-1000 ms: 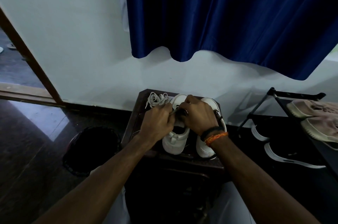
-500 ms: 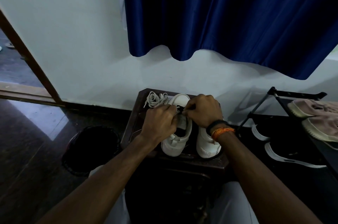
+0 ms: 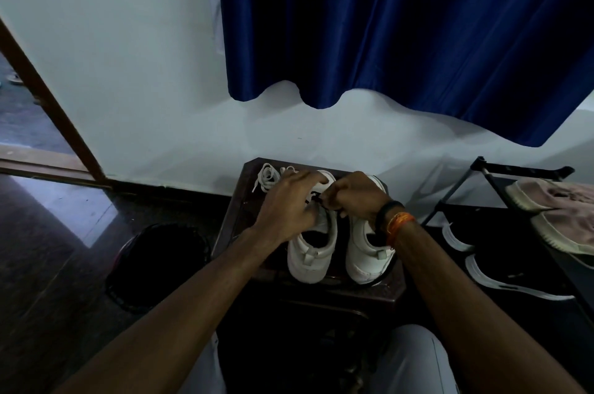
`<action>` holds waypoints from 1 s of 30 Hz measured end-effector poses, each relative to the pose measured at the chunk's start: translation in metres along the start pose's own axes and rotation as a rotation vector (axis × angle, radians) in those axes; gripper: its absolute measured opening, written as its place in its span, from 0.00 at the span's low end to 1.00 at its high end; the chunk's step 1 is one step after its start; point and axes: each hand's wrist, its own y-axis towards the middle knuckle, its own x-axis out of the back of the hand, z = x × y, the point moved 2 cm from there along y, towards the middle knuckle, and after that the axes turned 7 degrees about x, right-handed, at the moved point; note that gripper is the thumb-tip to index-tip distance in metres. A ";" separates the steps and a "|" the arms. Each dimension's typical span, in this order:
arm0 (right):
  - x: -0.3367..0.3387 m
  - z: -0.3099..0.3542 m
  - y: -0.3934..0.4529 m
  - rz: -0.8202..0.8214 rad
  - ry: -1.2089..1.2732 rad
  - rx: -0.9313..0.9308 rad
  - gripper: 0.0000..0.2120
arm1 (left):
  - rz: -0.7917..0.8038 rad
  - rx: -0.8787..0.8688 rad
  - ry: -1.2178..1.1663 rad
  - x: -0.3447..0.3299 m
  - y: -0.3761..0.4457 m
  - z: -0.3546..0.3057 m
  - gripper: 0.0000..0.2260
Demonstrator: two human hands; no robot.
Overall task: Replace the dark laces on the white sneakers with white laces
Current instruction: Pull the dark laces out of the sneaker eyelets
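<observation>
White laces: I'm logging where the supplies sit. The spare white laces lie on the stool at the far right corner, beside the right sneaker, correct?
Not quite. The head view shows the white laces on the stool at the far left corner, beside the left sneaker.

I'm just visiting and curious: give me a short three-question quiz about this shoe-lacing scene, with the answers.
1. True or false: the loose white laces lie on the dark wooden stool, beyond the left hand.
2. Which hand pinches the dark lace: A left, B right?
3. Fill in: the pair of white sneakers stands with heels toward the ____.

Key: 1 true. 2 B, the right hand. 3 person.
</observation>
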 end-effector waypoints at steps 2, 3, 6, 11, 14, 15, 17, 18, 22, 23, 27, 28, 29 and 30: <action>-0.002 0.000 -0.004 -0.062 -0.112 0.025 0.09 | 0.070 -0.033 -0.057 -0.001 0.001 -0.002 0.19; -0.003 -0.001 -0.007 -0.117 -0.152 0.044 0.08 | 0.073 -0.021 -0.066 -0.001 0.002 -0.002 0.18; -0.008 -0.007 -0.020 -0.285 -0.254 0.109 0.05 | 0.085 -0.027 -0.040 -0.005 0.002 0.002 0.17; -0.019 -0.015 -0.028 -0.416 -0.378 0.137 0.05 | 0.120 -0.130 -0.014 0.000 0.006 0.001 0.11; -0.022 -0.017 -0.026 -0.469 -0.416 0.122 0.06 | 0.123 -0.114 -0.042 0.006 0.010 0.002 0.09; -0.022 -0.018 -0.026 -0.491 -0.408 0.116 0.06 | 0.109 -0.074 -0.091 0.007 0.011 0.005 0.09; -0.021 -0.021 -0.026 -0.529 -0.406 0.095 0.06 | 0.075 0.066 -0.241 0.009 0.011 0.012 0.07; -0.021 -0.023 -0.026 -0.544 -0.421 0.078 0.05 | 0.067 0.142 -0.305 0.010 0.011 0.017 0.06; -0.022 -0.028 -0.029 -0.556 -0.445 0.077 0.06 | 0.200 0.198 -0.317 0.013 0.004 0.027 0.08; -0.022 -0.028 -0.030 -0.553 -0.436 0.082 0.07 | 0.234 0.165 -0.310 0.014 0.004 0.023 0.10; -0.024 -0.026 -0.032 -0.557 -0.437 0.104 0.07 | 0.276 0.014 -0.165 0.020 0.009 -0.004 0.12; -0.024 -0.025 -0.033 -0.560 -0.440 0.112 0.07 | 0.261 -0.054 -0.063 0.020 0.010 -0.008 0.10; -0.024 -0.024 -0.034 -0.564 -0.449 0.123 0.07 | 0.257 -0.120 0.046 0.020 0.012 -0.011 0.09; -0.024 -0.024 -0.035 -0.565 -0.468 0.133 0.07 | 0.261 -0.176 0.143 0.018 0.012 -0.013 0.08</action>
